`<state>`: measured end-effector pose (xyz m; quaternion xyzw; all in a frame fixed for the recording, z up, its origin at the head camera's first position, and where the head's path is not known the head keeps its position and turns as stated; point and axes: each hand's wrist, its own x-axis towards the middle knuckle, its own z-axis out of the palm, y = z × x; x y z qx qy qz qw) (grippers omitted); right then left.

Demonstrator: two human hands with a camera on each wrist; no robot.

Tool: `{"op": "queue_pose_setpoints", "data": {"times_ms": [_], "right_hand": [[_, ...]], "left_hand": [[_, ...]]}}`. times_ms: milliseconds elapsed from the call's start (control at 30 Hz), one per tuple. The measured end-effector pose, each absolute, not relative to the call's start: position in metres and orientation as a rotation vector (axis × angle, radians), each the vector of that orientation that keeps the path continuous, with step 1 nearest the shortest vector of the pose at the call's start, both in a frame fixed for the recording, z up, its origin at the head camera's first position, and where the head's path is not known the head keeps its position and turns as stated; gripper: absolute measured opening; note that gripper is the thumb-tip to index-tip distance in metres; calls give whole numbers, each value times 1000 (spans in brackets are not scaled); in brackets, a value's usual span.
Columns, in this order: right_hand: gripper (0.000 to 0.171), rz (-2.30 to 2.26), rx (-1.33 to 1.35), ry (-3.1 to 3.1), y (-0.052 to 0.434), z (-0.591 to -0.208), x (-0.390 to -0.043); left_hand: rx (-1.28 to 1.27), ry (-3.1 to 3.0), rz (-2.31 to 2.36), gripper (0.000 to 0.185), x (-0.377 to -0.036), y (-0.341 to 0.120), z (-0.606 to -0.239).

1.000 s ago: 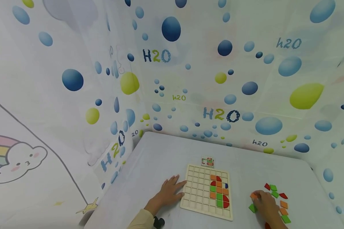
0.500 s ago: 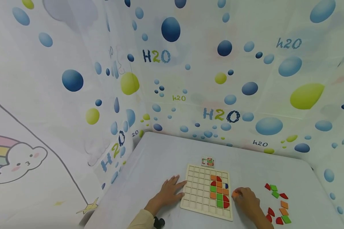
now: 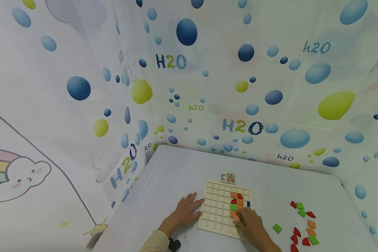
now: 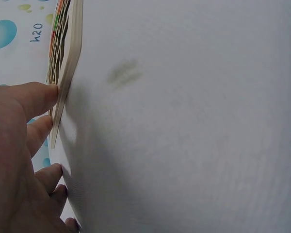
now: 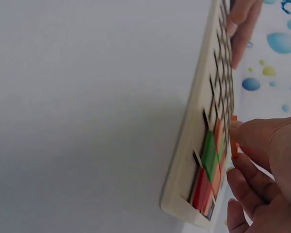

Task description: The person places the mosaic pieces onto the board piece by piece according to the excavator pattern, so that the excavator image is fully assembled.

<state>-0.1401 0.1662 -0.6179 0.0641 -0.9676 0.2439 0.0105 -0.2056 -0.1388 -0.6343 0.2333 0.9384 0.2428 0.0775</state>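
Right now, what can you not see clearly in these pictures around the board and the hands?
- Head view: the right hand covers the lower filled cells of the board, so the orange piece and its cell are hidden.
- Head view: the card behind the board is too small to read.
- Left wrist view: the left hand is cut off by the edge; the board shows only edge-on.
- Right wrist view: the board is blurred and steeply angled.

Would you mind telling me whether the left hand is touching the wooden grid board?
Touching. In the left wrist view, the left hand has its fingertips pressed against the edge of the wooden grid board; the head view agrees.
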Motion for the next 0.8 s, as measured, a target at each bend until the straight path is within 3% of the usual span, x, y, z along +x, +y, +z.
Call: {"op": "queue_pose_setpoints", "data": {"times_ms": [400, 800], "right_hand": [[23, 614, 399, -2939, 160, -625, -133], [19, 609, 410, -2953, 161, -625, -133]], "left_hand": [[695, 2811, 725, 56, -206, -139, -635], [703, 2803, 741, 56, -207, -139, -636]]}}
